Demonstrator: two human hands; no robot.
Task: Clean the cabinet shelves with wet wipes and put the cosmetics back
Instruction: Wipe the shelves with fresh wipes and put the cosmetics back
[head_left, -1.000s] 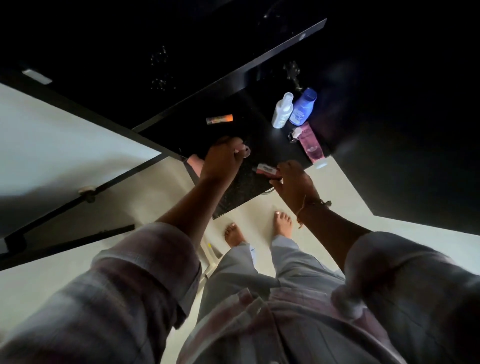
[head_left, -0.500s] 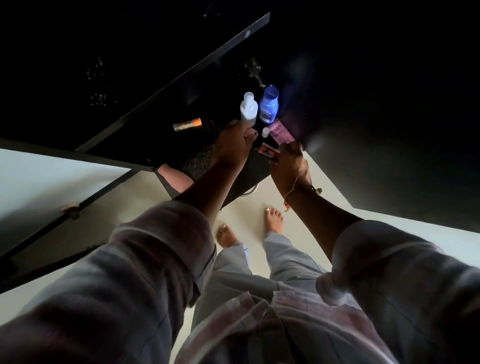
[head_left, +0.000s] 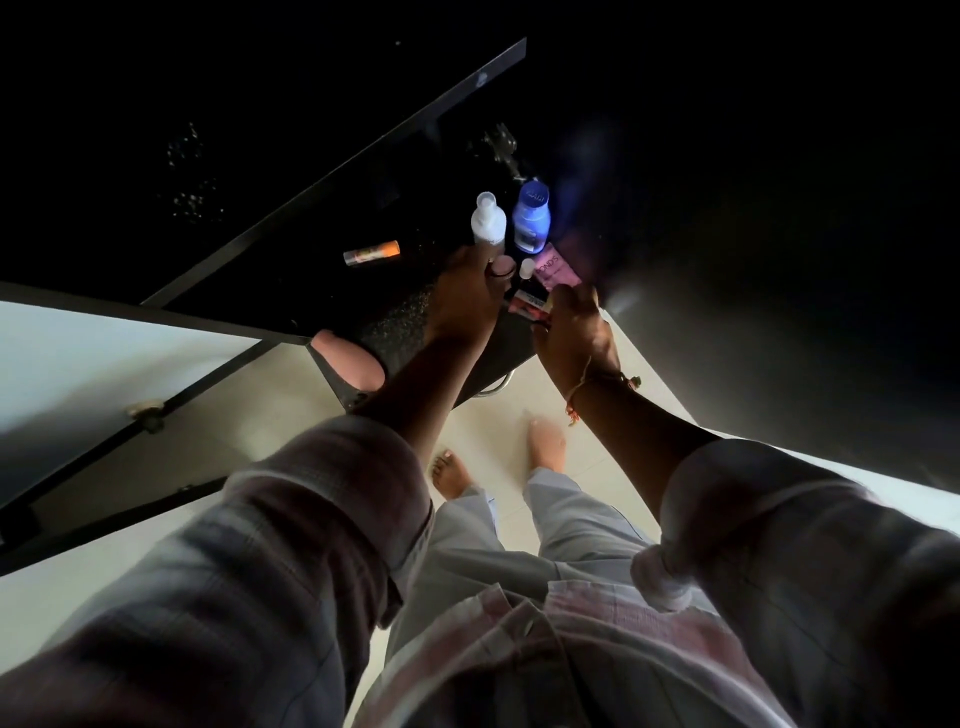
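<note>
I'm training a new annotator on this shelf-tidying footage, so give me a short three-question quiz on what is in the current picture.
1. True or false: the left hand holds a small round pink item close to the upright white plastic bottle.
2. What do the fingers of the right hand pinch? A) a wet wipe B) a small red-and-white tube C) a comb
3. Fill in: the slim orange-capped stick lies on its ____ on the dark speckled shelf, touched by neither hand.

Key: 1 true; 2 B; 3 side.
</note>
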